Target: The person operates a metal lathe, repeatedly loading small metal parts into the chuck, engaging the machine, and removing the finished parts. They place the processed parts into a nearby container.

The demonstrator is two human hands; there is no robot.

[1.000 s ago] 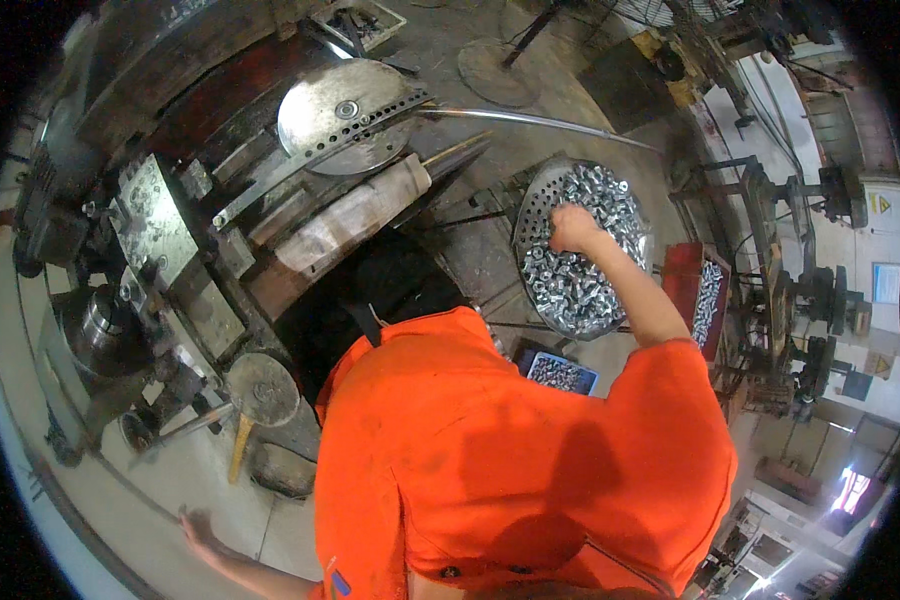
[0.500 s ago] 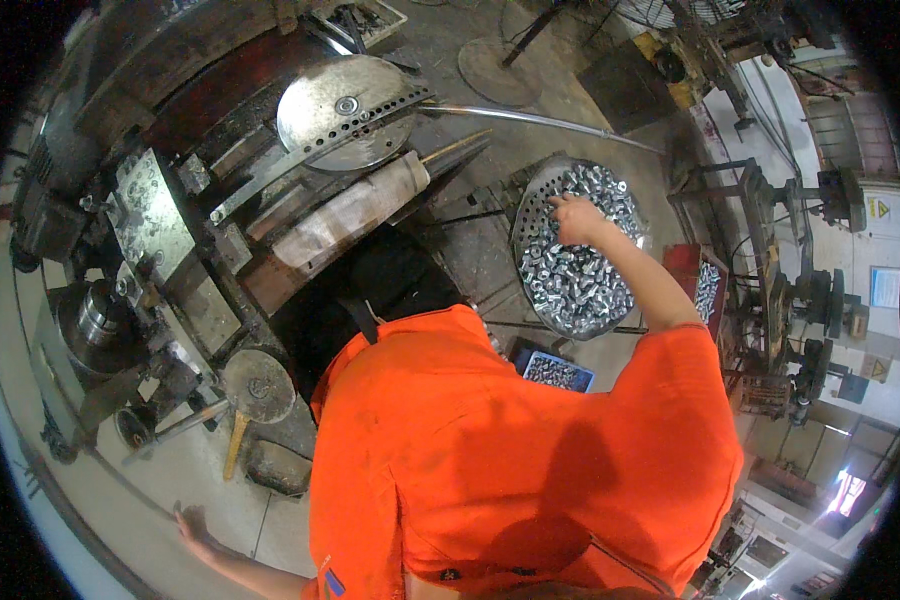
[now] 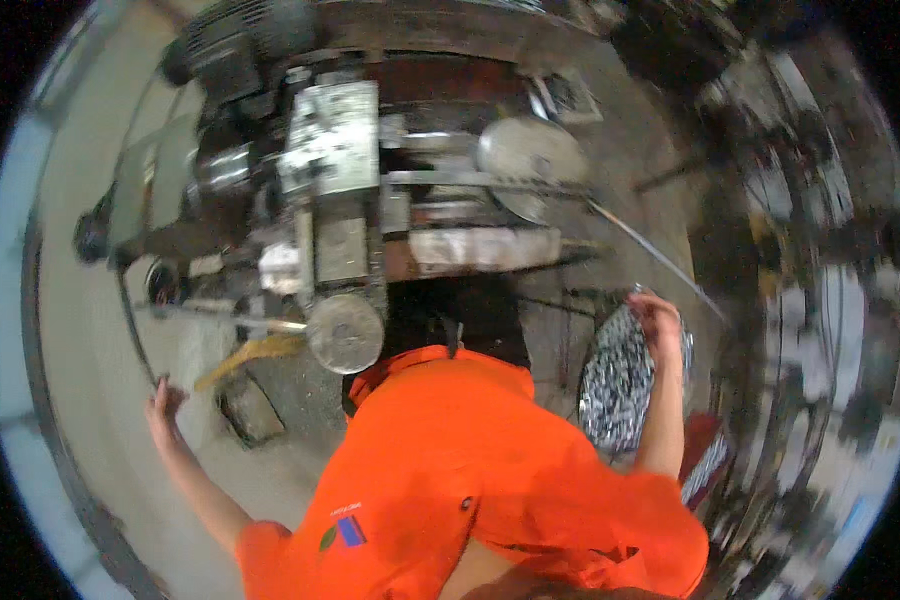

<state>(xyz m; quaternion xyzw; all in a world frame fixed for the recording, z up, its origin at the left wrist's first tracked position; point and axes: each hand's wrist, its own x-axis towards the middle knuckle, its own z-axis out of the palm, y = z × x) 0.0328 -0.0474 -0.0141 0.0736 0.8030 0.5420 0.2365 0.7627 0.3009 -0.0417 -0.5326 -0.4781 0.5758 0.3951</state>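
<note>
My right hand [image 3: 656, 315] is over the far end of a round tray [image 3: 615, 390] heaped with small shiny metal parts. Its fingers are drawn together, and blur hides what is between them. Out to the left, my left hand [image 3: 166, 398] hangs away from the machine with its fingers apart and nothing visible in them. The closest thing to it is a yellow handle [image 3: 245, 358] beside a round metal disc [image 3: 346, 333].
Ahead stands a greasy machine with a flat metal plate [image 3: 332, 135], a large round disc [image 3: 532, 160] and a long rod [image 3: 660, 260] reaching right. A shallow dark pan [image 3: 248, 408] lies on the left floor. A red bin [image 3: 703, 460] with metal pieces stands right of the tray.
The view has swung left and blurred. My right hand has lifted from among the metal parts toward the tray's far end. My left hand has risen further into view.
</note>
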